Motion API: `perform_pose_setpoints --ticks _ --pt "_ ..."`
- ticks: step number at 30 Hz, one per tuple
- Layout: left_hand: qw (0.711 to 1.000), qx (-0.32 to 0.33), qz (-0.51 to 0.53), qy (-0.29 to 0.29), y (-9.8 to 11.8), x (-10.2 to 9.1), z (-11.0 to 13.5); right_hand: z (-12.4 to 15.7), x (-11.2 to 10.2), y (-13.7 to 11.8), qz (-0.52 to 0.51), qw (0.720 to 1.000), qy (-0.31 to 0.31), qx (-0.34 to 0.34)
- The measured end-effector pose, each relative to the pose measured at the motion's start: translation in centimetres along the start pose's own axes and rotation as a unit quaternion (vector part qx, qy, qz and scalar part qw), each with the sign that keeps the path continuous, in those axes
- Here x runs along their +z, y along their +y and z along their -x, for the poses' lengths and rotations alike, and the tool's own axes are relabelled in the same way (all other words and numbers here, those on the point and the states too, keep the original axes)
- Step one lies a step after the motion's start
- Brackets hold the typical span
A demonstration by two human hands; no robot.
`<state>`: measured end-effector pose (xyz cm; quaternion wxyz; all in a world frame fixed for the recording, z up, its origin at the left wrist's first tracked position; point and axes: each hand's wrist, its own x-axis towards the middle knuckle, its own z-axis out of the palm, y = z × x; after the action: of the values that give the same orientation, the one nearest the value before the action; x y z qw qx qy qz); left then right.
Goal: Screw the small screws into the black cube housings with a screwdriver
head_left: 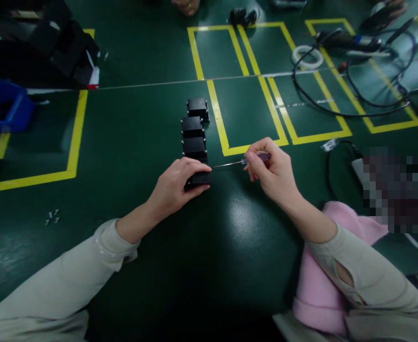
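Note:
My left hand is closed around a small black box that rests on the dark green table. My right hand pinches a thin screwdriver with a purple handle; its metal shaft points left and its tip reaches the box's upper right edge. Three more black boxes stand in a row just beyond the held one, running away from me.
Yellow tape rectangles mark the table. Several small screws lie at the left. A blue bin sits far left. Black cables and a white tape roll lie at the right. Another person's hand shows at the top edge.

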<state>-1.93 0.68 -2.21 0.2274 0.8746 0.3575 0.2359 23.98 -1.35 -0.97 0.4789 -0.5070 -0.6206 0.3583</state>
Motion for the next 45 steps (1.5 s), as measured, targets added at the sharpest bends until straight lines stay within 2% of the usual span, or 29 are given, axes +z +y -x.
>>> perform_pose_setpoints --ticks 22,45 --pt "1.000 -0.002 0.016 0.017 0.02 0.02 0.13 0.10 0.00 -0.19 -0.009 1.000 -0.010 -0.003" --pt "1.000 -0.007 0.023 0.015 0.06 0.08 0.18 0.30 -0.19 -0.80 0.044 0.999 -0.013 -0.021"
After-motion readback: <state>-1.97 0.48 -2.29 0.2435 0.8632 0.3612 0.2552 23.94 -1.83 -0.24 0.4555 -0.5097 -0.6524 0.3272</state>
